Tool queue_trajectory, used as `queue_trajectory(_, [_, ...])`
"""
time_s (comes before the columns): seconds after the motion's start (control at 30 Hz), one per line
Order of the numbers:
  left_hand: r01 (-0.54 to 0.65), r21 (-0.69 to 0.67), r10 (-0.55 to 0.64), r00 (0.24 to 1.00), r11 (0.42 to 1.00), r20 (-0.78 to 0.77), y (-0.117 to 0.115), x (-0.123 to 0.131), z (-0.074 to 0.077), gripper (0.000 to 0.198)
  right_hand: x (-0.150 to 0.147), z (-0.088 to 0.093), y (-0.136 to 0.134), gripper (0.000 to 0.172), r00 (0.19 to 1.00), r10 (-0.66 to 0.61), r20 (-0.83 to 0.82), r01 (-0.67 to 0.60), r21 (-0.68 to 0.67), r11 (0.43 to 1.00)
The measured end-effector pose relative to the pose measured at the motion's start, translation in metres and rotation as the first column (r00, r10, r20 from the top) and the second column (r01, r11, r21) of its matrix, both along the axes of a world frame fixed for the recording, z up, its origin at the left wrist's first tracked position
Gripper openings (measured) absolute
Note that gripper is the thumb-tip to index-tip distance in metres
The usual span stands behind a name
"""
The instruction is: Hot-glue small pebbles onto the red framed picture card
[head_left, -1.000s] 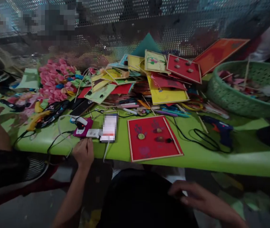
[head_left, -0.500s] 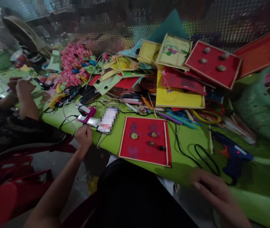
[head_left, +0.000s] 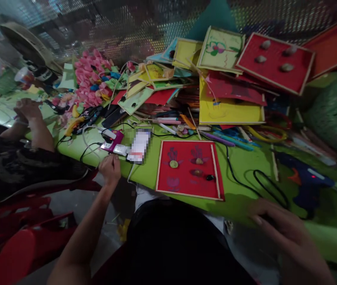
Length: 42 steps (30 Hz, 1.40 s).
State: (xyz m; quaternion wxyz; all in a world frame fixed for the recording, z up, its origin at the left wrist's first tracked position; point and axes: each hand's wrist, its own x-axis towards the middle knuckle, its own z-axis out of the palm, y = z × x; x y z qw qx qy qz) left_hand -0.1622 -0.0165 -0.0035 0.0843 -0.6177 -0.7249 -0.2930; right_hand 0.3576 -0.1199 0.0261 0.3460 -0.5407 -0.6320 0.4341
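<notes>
Red board (head_left: 184, 172) lies mid-frame, between left hand (head_left: 110, 170) and right hand (head_left: 284, 225). Left is curled closed near the power strip (head_left: 118, 138) — right, lower right, loosely open.

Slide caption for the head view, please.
Left hand beside a magenta power strip, right hand near a blue glue gun, red framed picture on the green table between them.

Left of the red board (head_left: 183, 185), the phone (head_left: 140, 145) is pixelated past reading; farther left, a co-worker's dark sleeve (head_left: 17, 166) is cropped by the view's edge. Well right of the board, the green basket (head_left: 331, 113) is cropped too. Behind the board, stacked cards (head_left: 230, 107) hide the lower part of the teal sheet (head_left: 214, 19).
</notes>
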Motion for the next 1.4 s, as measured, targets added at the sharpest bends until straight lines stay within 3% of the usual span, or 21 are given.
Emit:
queue_trajectory(0.1, [0.023,0.044,-0.025,0.998,0.999,0.064,-0.001,-0.003,-0.003,0.034,0.0,-0.008,0.001,0.017,1.0,-0.001,-0.004,0.001,0.004,1.0])
queue_trajectory(0.2, [0.029,0.092,-0.042,0.989,0.995,0.144,-0.004,-0.002,-0.003,0.035,-0.005,-0.012,-0.001,0.019,0.988,-0.151,0.031,0.151,-0.001,0.989])
queue_trajectory(0.3, [0.038,0.139,-0.069,0.972,0.989,0.224,-0.009,0.006,0.005,0.037,-0.015,-0.013,-0.003,0.023,0.93,-0.359,0.079,0.359,0.019,0.933])
queue_trajectory(0.43, [0.119,0.207,-0.176,0.942,0.971,0.287,-0.007,0.033,0.035,0.036,-0.029,-0.009,0.0,0.025,0.883,-0.449,0.139,0.457,-0.032,0.889])
queue_trajectory(0.53, [0.328,0.229,-0.39,0.859,0.917,0.331,0.006,0.062,0.066,0.023,-0.035,-0.005,0.003,0.024,0.848,-0.496,0.185,0.503,0.013,0.864])
queue_trajectory(0.63, [0.546,0.094,-0.549,0.79,0.833,0.272,0.026,0.09,0.092,0.01,-0.036,-0.003,0.005,0.026,0.862,-0.46,0.215,0.465,0.027,0.885])
queue_trajectory(0.73, [0.664,-0.117,-0.65,0.748,0.739,0.139,0.053,0.111,0.104,0.018,-0.034,-0.003,0.006,0.027,0.88,-0.416,0.23,0.424,0.017,0.905])
queue_trajectory(0.83, [0.649,-0.28,-0.673,0.739,0.707,0.012,0.085,0.125,0.102,0.022,-0.031,-0.005,0.006,0.024,0.885,-0.399,0.238,0.398,0.057,0.916])
queue_trajectory(1.0, [0.522,-0.46,-0.636,0.761,0.718,-0.129,0.129,0.135,0.086,0.025,-0.032,-0.003,0.005,0.02,0.905,-0.371,0.206,0.364,0.072,0.928])
queue_trajectory(1.23, [0.496,-0.493,-0.631,0.762,0.714,-0.146,0.14,0.144,0.072,0.02,-0.046,0.003,-0.001,0.023,0.869,-0.473,0.146,0.467,0.075,0.881])
queue_trajectory(1.4, [0.515,-0.464,-0.616,0.783,0.721,-0.086,0.143,0.145,0.07,0.021,-0.036,-0.008,-0.002,0.021,0.89,-0.423,0.167,0.423,0.04,0.905])
